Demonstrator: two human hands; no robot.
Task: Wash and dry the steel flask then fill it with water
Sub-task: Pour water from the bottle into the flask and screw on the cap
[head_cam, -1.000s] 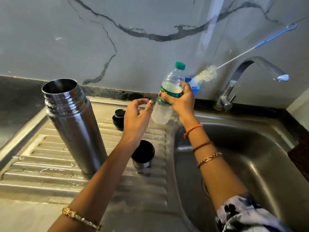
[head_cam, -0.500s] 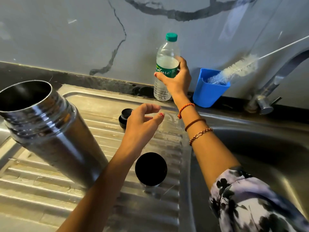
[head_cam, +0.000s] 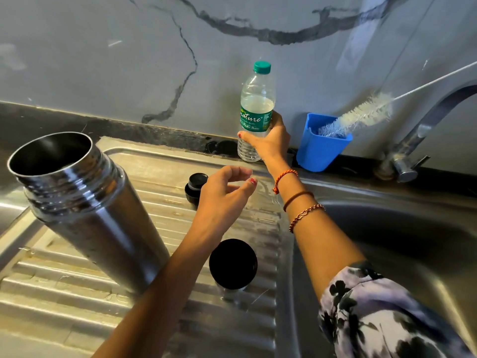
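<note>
The steel flask (head_cam: 85,210) stands uncapped on the ribbed drainboard (head_cam: 64,288) at the left, its mouth open upward. My right hand (head_cam: 268,140) grips a clear plastic water bottle (head_cam: 255,109) with a green cap and label, upright at the back ledge. My left hand (head_cam: 224,200) hovers empty over the drainboard with its fingers curled apart. A small black stopper (head_cam: 196,186) lies just behind that hand. The flask's cup lid (head_cam: 233,264), dark inside, stands near my left forearm.
A blue plastic cup (head_cam: 320,148) at the back holds a white bottle brush (head_cam: 361,115) with a long thin handle. The steel tap (head_cam: 423,130) rises at the right over the sink basin (head_cam: 402,236). A marbled wall stands behind.
My right hand has carried the bottle away from the sink's middle to the back ledge by the blue cup. The view moved closer and leftward. My left hand stayed over the drainboard.
</note>
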